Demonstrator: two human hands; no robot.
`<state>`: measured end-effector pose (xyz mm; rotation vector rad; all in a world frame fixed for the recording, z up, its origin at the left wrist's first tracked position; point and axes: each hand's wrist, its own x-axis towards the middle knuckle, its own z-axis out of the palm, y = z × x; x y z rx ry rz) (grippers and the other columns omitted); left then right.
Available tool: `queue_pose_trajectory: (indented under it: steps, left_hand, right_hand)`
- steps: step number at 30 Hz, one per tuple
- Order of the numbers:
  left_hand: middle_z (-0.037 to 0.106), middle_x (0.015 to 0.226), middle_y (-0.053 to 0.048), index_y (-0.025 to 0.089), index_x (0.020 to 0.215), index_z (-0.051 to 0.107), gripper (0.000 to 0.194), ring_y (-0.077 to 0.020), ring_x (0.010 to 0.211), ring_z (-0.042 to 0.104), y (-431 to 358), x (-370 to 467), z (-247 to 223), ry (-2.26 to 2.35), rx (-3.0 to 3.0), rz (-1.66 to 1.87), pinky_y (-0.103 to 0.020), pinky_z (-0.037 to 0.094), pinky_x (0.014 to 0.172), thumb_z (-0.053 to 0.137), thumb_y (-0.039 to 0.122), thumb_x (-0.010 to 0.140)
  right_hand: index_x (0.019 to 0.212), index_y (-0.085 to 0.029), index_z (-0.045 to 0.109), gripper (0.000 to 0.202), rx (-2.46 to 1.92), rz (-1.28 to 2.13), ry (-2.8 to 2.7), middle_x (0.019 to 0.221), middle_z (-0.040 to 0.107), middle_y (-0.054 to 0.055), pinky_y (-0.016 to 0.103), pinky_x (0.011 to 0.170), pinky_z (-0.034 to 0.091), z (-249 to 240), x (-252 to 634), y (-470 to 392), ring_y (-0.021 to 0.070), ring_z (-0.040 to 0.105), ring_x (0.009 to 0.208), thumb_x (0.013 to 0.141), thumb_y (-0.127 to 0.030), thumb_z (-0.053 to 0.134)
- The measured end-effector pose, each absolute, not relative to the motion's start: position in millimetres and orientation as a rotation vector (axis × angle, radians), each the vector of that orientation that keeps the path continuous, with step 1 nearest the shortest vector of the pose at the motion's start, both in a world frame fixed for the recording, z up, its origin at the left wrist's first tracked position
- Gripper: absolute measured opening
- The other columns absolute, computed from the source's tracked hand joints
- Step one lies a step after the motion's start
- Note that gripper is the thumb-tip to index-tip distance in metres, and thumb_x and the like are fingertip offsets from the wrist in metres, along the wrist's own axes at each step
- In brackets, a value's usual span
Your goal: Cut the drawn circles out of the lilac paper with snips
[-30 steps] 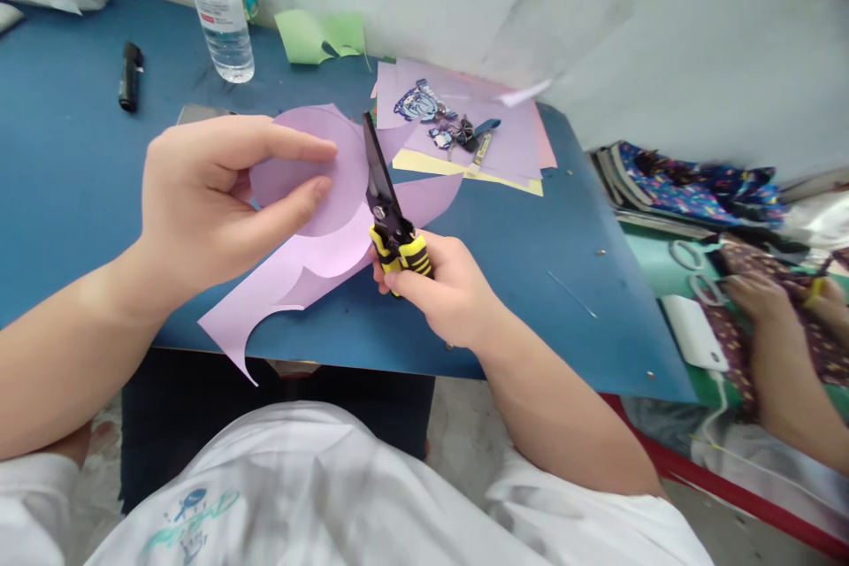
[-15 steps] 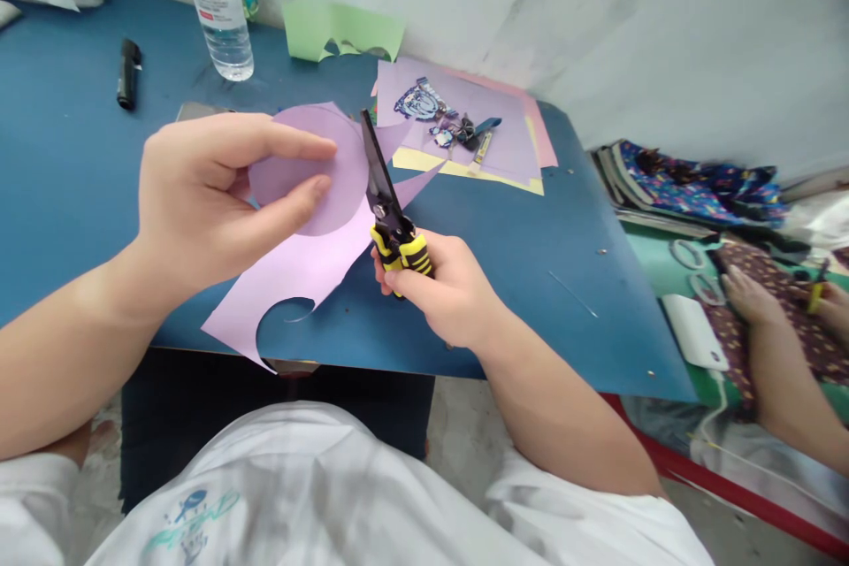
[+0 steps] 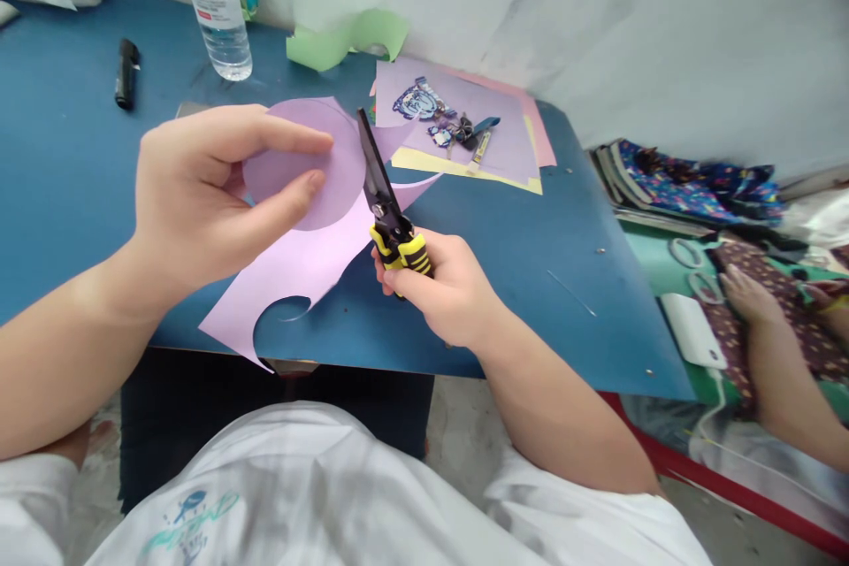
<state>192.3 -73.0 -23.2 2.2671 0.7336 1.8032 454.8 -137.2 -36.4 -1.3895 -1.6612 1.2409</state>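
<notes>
Between thumb and fingers, my left hand (image 3: 212, 186) pinches a sheet of purple paper (image 3: 311, 261) by its rounded part (image 3: 309, 186). A pale strip of the sheet hangs below with a curved notch cut from it, and pointed ends reach out to the right. My right hand (image 3: 444, 283) is wrapped round the yellow-and-black handles of a pair of scissors (image 3: 381, 195). The dark blades point up and away, along the right edge of the rounded part. They look closed or nearly closed; I cannot tell whether paper lies between them.
Behind stand a water bottle (image 3: 217, 13) and a curled green paper (image 3: 348, 40). A black marker (image 3: 126, 75) lies left. Keys (image 3: 464, 133) with charms rest on stacked coloured sheets (image 3: 523, 150). At right, a co-worker's hand (image 3: 753, 296) lies on patterned cloth near a white power bank (image 3: 693, 332).
The rounded paper has shifted slightly left and up along the blades. At the back, the green paper has curled up. The co-worker's farther hand has moved.
</notes>
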Motion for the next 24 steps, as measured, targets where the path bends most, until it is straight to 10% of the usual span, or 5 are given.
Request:
queue_pose_trajectory:
  steps: [9,16,24]
  left_hand:
    - [0.085,0.087,0.002,0.024,0.106,0.095,0.03,-0.0074,0.064,0.055,-73,193,-23,0.748,2.223,1.829,-0.03,0.03,0.055,0.093,0.018,0.076]
    - [0.09,0.101,0.001,0.034,0.108,0.09,0.012,-0.0191,0.077,0.074,-85,188,-15,0.942,2.236,1.638,-0.041,0.046,0.063,0.091,0.04,0.097]
    - [0.088,0.109,-0.006,0.031,0.133,0.087,0.055,-0.0296,0.108,0.082,-88,227,-7,0.938,2.256,1.597,-0.041,0.066,0.076,0.094,0.068,0.093]
  right_hand:
    - [0.082,-0.027,0.067,0.01,-1.398,1.233,-1.676,0.067,0.06,-0.005,0.039,0.072,0.045,-36,454,-137,0.0207,0.062,0.072,0.078,-0.037,0.066]
    - [0.083,-0.027,0.067,0.013,-1.411,1.224,-1.69,0.067,0.06,-0.006,0.039,0.069,0.043,-34,454,-137,0.0197,0.06,0.069,0.077,-0.039,0.064]
    - [0.085,-0.027,0.068,0.016,-1.426,1.22,-1.699,0.068,0.062,-0.005,0.04,0.07,0.043,-32,454,-138,0.021,0.061,0.07,0.077,-0.04,0.063]
